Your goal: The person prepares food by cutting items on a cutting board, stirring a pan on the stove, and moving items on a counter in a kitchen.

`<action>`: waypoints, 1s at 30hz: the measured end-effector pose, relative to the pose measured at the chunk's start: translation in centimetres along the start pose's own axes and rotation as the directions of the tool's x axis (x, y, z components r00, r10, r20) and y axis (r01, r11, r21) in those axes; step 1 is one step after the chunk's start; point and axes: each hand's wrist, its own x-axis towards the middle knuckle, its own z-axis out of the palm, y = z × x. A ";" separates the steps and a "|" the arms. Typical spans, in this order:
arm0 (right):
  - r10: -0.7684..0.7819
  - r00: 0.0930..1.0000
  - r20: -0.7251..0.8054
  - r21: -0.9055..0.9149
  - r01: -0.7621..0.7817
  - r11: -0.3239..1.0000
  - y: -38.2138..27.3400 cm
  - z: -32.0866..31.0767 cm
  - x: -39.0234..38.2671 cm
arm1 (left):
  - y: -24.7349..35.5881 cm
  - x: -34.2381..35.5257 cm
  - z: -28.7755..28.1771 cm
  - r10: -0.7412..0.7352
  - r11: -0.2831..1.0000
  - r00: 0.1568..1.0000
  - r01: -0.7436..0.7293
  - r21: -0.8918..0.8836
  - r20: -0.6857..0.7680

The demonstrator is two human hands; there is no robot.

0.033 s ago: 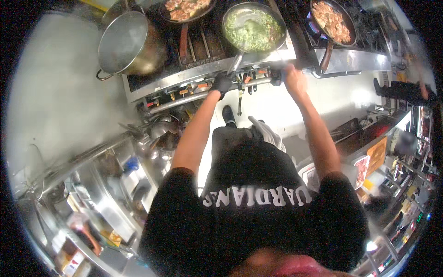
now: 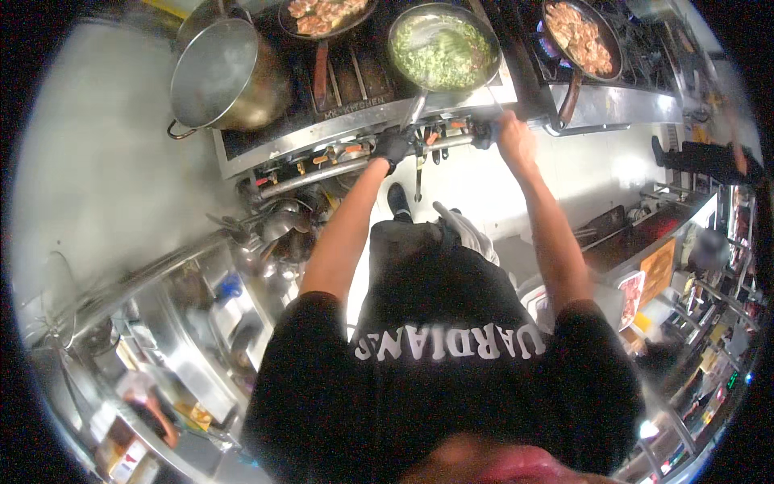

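My left hand, in a black glove, is closed round the metal handle of a frying pan on the stove. Chopped green food covers the pan's bottom, with a smeared paler patch toward the far side. My right hand, bare, makes a fist at the stove's front edge, right of that handle. From it a thin metal utensil runs up to the pan's near right rim; its working end is blurred, so its kind does not show.
A large metal pot stands on the left. Two more pans hold browned meat pieces: one far left, one right over a blue flame. A rail and knobs line the stove's front. Another person stands at right.
The green food lies slightly differently in the pan, and the blurred pale patch has shifted. My hands hold nearly the same places.
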 end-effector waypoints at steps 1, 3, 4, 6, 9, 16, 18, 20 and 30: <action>0.017 1.000 -0.013 -0.023 -0.017 1.000 2.1 1.4 -0.1 | 1.2 0.6 0.9 0.089 0.995 0.994 -0.091 0.028 0.058; -0.040 0.989 -0.145 -0.141 0.020 0.990 6.4 4.5 0.3 | 3.2 2.4 1.4 0.211 0.975 0.971 -0.216 0.040 0.112; -0.089 0.987 -0.135 -0.118 0.073 0.990 3.8 4.2 0.5 | -0.6 3.1 -1.2 0.215 0.963 0.976 -0.211 0.169 -0.009; -0.056 0.998 0.035 -0.107 0.059 0.992 0.5 1.8 -1.3 | -5.4 2.7 -5.5 0.102 0.969 0.963 -0.040 0.244 -0.248; -0.110 0.993 0.035 -0.494 0.113 0.862 8.1 -5.6 -2.0 | 0.9 2.4 -7.7 -0.072 0.997 0.996 0.072 0.008 -0.045; -0.597 0.754 0.273 -0.786 0.533 0.313 4.9 -19.3 7.1 | -5.9 6.6 -15.5 0.116 0.962 0.992 -0.103 0.254 -0.039; -0.578 0.747 0.329 -0.804 0.543 0.244 7.5 -20.1 7.7 | -4.8 8.2 -13.6 0.175 0.955 0.984 -0.162 0.249 -0.031; -0.602 0.709 0.367 -0.807 0.564 0.172 7.6 -19.1 8.4 | -5.5 9.6 -14.6 0.140 0.972 0.988 -0.149 0.180 0.062; 0.015 0.994 0.105 -0.660 0.058 0.749 4.4 -3.4 2.6 | 2.0 7.0 -3.0 0.394 0.876 0.896 -0.433 0.212 0.204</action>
